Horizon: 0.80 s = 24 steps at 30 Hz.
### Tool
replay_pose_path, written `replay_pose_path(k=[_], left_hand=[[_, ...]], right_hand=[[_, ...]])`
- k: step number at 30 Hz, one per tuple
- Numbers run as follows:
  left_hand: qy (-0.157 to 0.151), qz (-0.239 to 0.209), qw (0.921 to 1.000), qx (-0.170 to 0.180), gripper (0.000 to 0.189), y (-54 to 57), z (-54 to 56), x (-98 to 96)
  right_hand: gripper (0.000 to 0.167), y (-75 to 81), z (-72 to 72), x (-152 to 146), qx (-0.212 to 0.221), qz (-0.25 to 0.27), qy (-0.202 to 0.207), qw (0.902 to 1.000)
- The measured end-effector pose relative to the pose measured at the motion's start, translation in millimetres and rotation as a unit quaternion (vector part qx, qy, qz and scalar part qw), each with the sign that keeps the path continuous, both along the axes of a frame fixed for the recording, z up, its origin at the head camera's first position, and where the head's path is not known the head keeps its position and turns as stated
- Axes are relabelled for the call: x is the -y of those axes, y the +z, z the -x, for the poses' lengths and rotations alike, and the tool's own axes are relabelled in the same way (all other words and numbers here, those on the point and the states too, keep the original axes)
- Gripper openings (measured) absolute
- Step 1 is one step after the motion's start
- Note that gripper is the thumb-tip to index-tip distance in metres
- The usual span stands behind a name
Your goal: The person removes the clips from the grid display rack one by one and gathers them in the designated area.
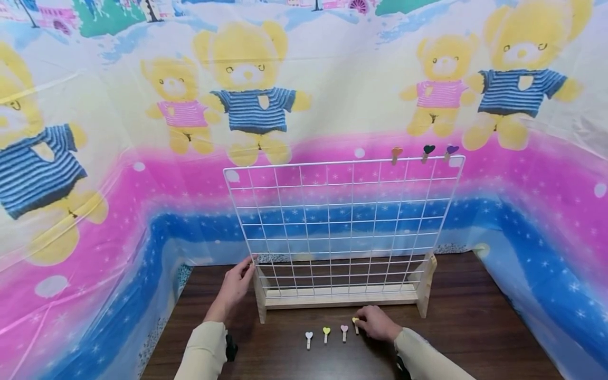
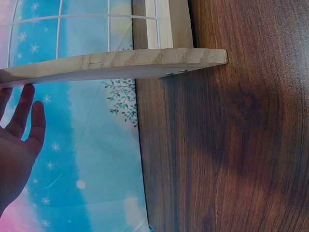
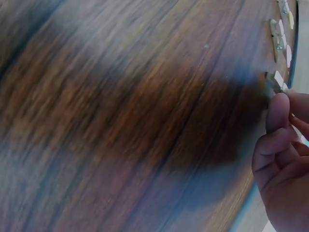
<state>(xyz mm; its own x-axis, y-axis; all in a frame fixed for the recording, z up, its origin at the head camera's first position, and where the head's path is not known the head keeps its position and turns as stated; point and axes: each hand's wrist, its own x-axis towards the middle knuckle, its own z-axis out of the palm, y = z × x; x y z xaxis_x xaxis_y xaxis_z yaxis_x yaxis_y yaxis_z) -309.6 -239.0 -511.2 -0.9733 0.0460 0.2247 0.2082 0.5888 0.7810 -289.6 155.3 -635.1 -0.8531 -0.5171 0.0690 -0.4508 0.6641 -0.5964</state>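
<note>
A white wire grid [image 1: 328,221] stands upright in a wooden stand [image 1: 342,302] on the table. My left hand [image 1: 236,283] is at the left side post, its fingertips right at the edge of the wood [image 2: 145,59], fingers loosely extended. At the front right of the stand, my right hand [image 1: 378,323] pinches a small wooden clothespin [image 1: 356,328] with a yellow heart between thumb and fingers. In a row to its left lie three more heart clothespins: pink [image 1: 344,332], yellow [image 1: 326,334] and white [image 1: 309,340].
Along the grid's top right edge are clipped an orange heart clothespin [image 1: 396,154], a dark green one [image 1: 428,152] and a purple one [image 1: 450,152]. A bear-printed cloth [image 1: 332,95] hangs behind and beside the dark wooden table [image 1: 475,327].
</note>
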Motion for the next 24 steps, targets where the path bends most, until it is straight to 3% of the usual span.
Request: replay_pose_path(k=[5,18,24], left_hand=[[-0.002,0.003,1.0000,-0.002,0.037,0.0,0.3,0.9],[-0.006,0.001,1.0000,-0.003,0.036,-0.3,0.0,1.1],[-0.006,0.005,0.9999,-0.012,0.037,-1.1,0.1,0.2]], right_hand=[[0.005,-2.6,1.9,0.8,-0.067,-0.036,0.014,0.9970],[0.005,-4.6,4.7,0.7,-0.038,-0.035,-0.010,0.9986],[0.007,-4.5,3.4,0.9,-0.045,-0.036,-0.018,0.9982]])
